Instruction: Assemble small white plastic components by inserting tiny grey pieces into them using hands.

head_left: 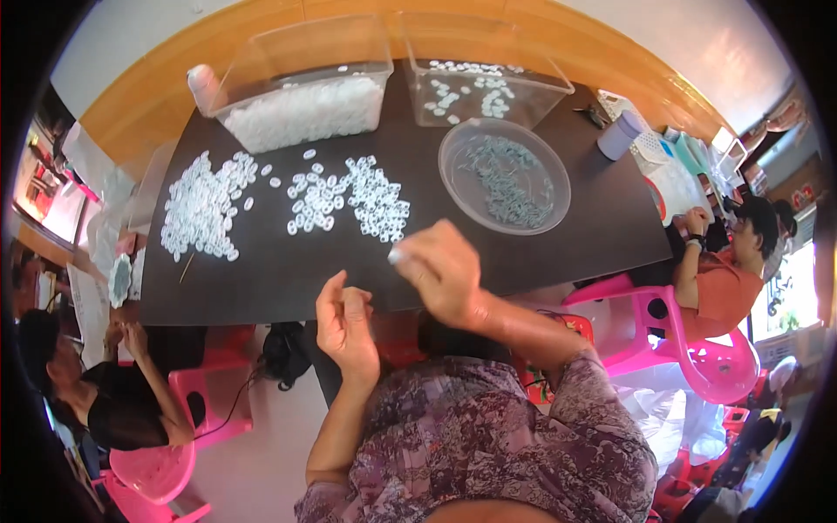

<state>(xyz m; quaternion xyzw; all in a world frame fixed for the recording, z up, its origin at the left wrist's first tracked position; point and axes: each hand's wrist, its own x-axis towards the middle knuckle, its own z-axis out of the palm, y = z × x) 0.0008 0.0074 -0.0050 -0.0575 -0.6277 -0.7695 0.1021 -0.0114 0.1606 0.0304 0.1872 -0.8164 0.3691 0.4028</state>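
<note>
My right hand is raised over the near edge of the dark table, its fingertips pinching a small white ring-shaped plastic piece. My left hand hangs just below the table's near edge, fingers loosely curled; I cannot see anything in it. Piles of small white plastic rings lie spread on the table ahead of my hands, and a larger pile lies to the left. A round clear bowl holding grey-green small parts stands at the right of the rings.
Two clear plastic bins stand at the far edge: the left one full of white pieces, the right one nearly bare. A person sits at the left on a pink chair, another at the right on a pink chair. White containers crowd the far right corner.
</note>
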